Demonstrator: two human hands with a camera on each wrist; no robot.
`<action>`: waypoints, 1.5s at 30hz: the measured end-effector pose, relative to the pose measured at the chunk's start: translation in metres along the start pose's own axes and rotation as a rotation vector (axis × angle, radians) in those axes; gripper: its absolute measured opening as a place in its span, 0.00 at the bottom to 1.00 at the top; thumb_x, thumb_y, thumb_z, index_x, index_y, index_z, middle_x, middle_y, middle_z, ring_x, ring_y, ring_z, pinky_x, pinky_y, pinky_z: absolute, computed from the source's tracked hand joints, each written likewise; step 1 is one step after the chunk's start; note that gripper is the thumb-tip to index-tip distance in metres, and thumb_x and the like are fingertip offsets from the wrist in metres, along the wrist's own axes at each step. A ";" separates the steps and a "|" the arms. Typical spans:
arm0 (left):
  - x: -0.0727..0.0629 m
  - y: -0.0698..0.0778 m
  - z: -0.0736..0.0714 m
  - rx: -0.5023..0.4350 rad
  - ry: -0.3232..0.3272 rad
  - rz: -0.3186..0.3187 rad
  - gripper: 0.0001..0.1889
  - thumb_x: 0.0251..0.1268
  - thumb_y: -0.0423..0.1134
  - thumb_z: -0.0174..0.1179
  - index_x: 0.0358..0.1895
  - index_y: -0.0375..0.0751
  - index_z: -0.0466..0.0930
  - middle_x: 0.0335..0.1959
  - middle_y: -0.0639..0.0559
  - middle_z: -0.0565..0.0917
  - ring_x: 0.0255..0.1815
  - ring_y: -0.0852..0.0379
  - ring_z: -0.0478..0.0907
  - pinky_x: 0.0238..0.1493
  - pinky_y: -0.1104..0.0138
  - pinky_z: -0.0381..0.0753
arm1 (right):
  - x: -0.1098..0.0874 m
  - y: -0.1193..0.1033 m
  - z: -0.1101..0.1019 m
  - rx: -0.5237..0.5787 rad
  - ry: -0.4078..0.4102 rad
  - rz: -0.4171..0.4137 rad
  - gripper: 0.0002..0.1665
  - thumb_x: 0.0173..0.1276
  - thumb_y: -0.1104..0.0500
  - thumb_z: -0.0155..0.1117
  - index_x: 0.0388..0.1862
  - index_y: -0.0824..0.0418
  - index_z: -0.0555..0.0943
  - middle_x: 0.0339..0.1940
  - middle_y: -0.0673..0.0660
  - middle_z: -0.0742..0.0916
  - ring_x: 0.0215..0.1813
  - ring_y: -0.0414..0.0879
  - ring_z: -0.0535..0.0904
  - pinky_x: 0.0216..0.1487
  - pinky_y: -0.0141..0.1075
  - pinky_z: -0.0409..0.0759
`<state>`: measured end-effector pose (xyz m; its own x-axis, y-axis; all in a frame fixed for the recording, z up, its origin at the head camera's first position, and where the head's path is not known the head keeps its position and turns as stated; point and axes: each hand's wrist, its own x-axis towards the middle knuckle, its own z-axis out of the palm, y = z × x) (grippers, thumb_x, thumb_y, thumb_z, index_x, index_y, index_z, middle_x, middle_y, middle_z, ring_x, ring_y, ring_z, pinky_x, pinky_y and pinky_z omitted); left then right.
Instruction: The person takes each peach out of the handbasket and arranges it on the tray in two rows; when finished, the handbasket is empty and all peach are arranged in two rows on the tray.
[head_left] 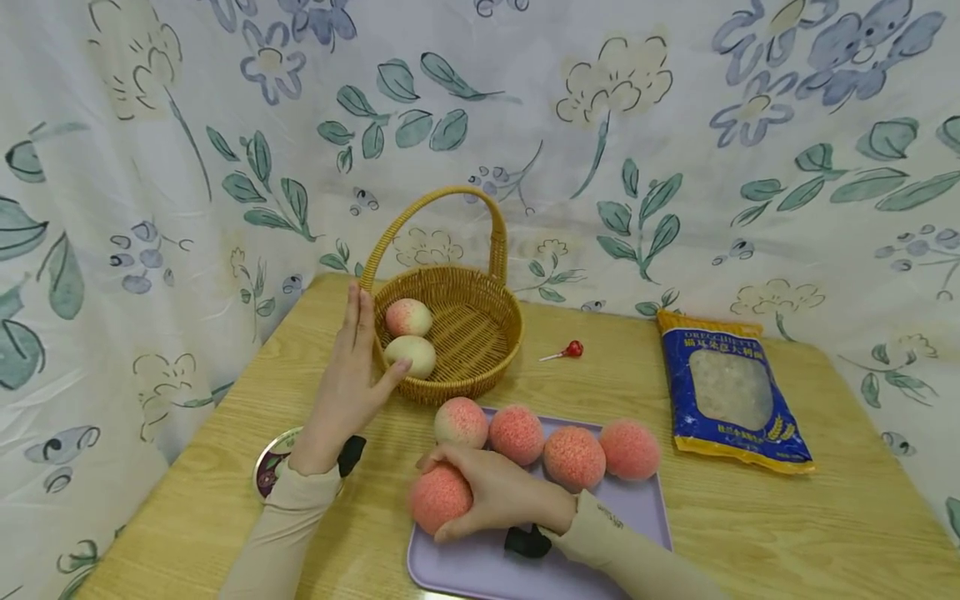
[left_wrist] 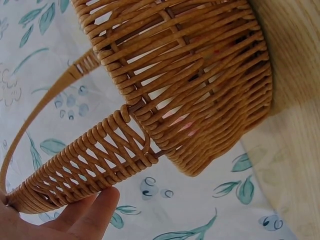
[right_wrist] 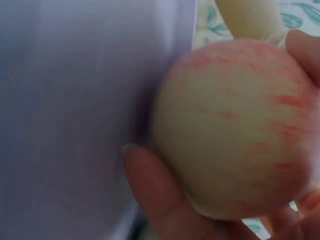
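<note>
My right hand (head_left: 506,492) grips a red apple (head_left: 437,500) over the left side of the lilac tray (head_left: 465,567). Close up in the right wrist view, this apple (right_wrist: 230,130) shows pale yellow skin with red streaks, thumb and fingers around it. Several more reddish apples (head_left: 573,458) stand along the tray's far side. At the left of the wicker basket (head_left: 480,383), my left hand (head_left: 345,392) has straight fingers against the handle's base and its thumb over the rim. The left wrist view shows two fingertips (left_wrist: 102,210) beside the woven handle (left_wrist: 85,160). Inside the basket lie two pale apples (head_left: 410,357), one blushed red.
A red lollipop (head_left: 573,348) lies right of the basket. The blue and yellow pasta bag (head_left: 731,396) rests at the table's right. A round patterned tin (head_left: 267,468) is partly hidden under the left wrist. Floral cloth (head_left: 525,108) hangs behind the wooden table.
</note>
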<state>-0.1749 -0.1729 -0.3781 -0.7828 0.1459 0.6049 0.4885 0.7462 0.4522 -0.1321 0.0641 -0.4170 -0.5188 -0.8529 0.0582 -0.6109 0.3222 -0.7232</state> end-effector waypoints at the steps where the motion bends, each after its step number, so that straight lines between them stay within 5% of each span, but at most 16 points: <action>1: 0.000 0.000 0.000 -0.002 -0.001 -0.001 0.49 0.65 0.74 0.37 0.78 0.54 0.26 0.81 0.47 0.31 0.79 0.36 0.42 0.69 0.35 0.53 | -0.002 -0.001 -0.001 -0.049 0.008 0.002 0.36 0.52 0.47 0.78 0.58 0.46 0.70 0.62 0.45 0.79 0.57 0.34 0.78 0.56 0.28 0.77; 4: 0.000 0.000 -0.002 -0.013 -0.001 -0.006 0.49 0.65 0.74 0.37 0.78 0.54 0.26 0.81 0.45 0.31 0.78 0.34 0.42 0.68 0.34 0.54 | -0.005 -0.004 -0.001 -0.204 0.033 -0.023 0.37 0.51 0.46 0.79 0.58 0.46 0.72 0.64 0.44 0.79 0.61 0.36 0.77 0.57 0.29 0.77; 13: 0.000 0.002 -0.003 -0.008 -0.019 -0.015 0.49 0.65 0.74 0.36 0.78 0.54 0.25 0.81 0.48 0.29 0.78 0.34 0.43 0.69 0.35 0.54 | -0.007 -0.012 0.001 -0.604 0.131 -0.113 0.34 0.55 0.41 0.74 0.62 0.40 0.75 0.67 0.43 0.77 0.68 0.41 0.72 0.34 0.27 0.81; 21: 0.002 0.003 -0.002 0.009 -0.004 0.002 0.49 0.65 0.74 0.35 0.78 0.53 0.25 0.80 0.39 0.34 0.76 0.31 0.48 0.68 0.37 0.56 | -0.001 -0.026 -0.043 -0.376 0.118 -0.034 0.27 0.64 0.50 0.69 0.62 0.52 0.76 0.62 0.49 0.81 0.59 0.41 0.79 0.53 0.33 0.79; 26: 0.002 0.004 -0.005 0.010 -0.017 -0.018 0.49 0.66 0.73 0.36 0.78 0.52 0.25 0.80 0.44 0.31 0.77 0.31 0.47 0.70 0.37 0.54 | 0.025 -0.020 -0.084 -0.154 0.213 -0.019 0.19 0.67 0.57 0.66 0.56 0.58 0.80 0.55 0.55 0.85 0.55 0.49 0.81 0.52 0.41 0.81; 32: -0.001 0.004 -0.004 0.014 -0.032 -0.025 0.49 0.66 0.73 0.36 0.78 0.51 0.24 0.80 0.43 0.31 0.76 0.30 0.48 0.69 0.37 0.55 | 0.065 -0.013 -0.119 -0.012 0.209 0.150 0.18 0.71 0.55 0.60 0.58 0.57 0.79 0.57 0.57 0.84 0.57 0.52 0.81 0.55 0.41 0.80; 37: -0.002 0.005 -0.004 0.016 -0.035 -0.028 0.49 0.68 0.69 0.42 0.78 0.51 0.24 0.80 0.44 0.31 0.76 0.30 0.49 0.68 0.36 0.56 | 0.105 -0.010 -0.129 0.015 0.186 0.282 0.21 0.73 0.52 0.57 0.61 0.57 0.77 0.60 0.57 0.82 0.61 0.52 0.78 0.59 0.45 0.77; 41: -0.004 0.005 -0.005 0.015 -0.038 -0.039 0.49 0.70 0.61 0.51 0.78 0.51 0.25 0.80 0.44 0.31 0.76 0.31 0.49 0.69 0.37 0.56 | 0.140 -0.007 -0.126 0.026 0.216 0.302 0.23 0.74 0.51 0.56 0.63 0.58 0.76 0.62 0.57 0.81 0.64 0.52 0.75 0.63 0.47 0.75; 45: -0.003 0.010 -0.004 0.022 -0.040 -0.043 0.48 0.70 0.65 0.46 0.78 0.51 0.25 0.80 0.43 0.32 0.76 0.30 0.48 0.69 0.37 0.57 | 0.168 0.004 -0.118 0.045 0.259 0.324 0.26 0.74 0.50 0.56 0.66 0.59 0.73 0.66 0.59 0.78 0.67 0.55 0.73 0.65 0.48 0.73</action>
<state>-0.1658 -0.1686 -0.3731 -0.8180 0.1390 0.5582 0.4460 0.7661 0.4628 -0.2924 -0.0292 -0.3289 -0.8167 -0.5770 -0.0102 -0.3676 0.5339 -0.7615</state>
